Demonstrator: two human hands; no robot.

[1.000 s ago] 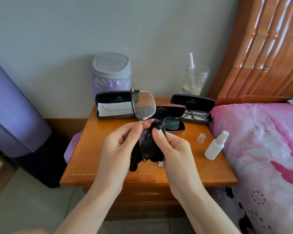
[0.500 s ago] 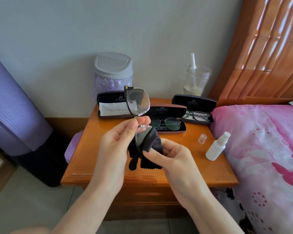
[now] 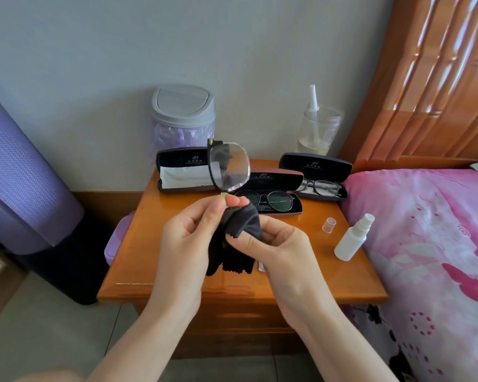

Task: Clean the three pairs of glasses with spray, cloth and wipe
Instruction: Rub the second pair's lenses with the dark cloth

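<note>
Above the nightstand [image 3: 149, 244], I saw the left hand [image 3: 188, 244] pinching the glasses [image 3: 229, 166] upright, while the right hand [image 3: 282, 252] curled its fingers round the black cloth [image 3: 246, 224].

Behind the grip three open cases [image 3: 273, 176] lay in a row across the table [image 3: 149, 244], with a bin [image 3: 182, 111] and a jar [image 3: 319, 130] against the wall beyond them, closing that side. To its right were a cap [image 3: 329, 225] and a bottle [image 3: 351, 241], close against the bed [image 3: 425, 244]. Left of the grip the tabletop lay bare to its edge, with a purple roll [image 3: 20, 175] standing well beyond it.
</note>
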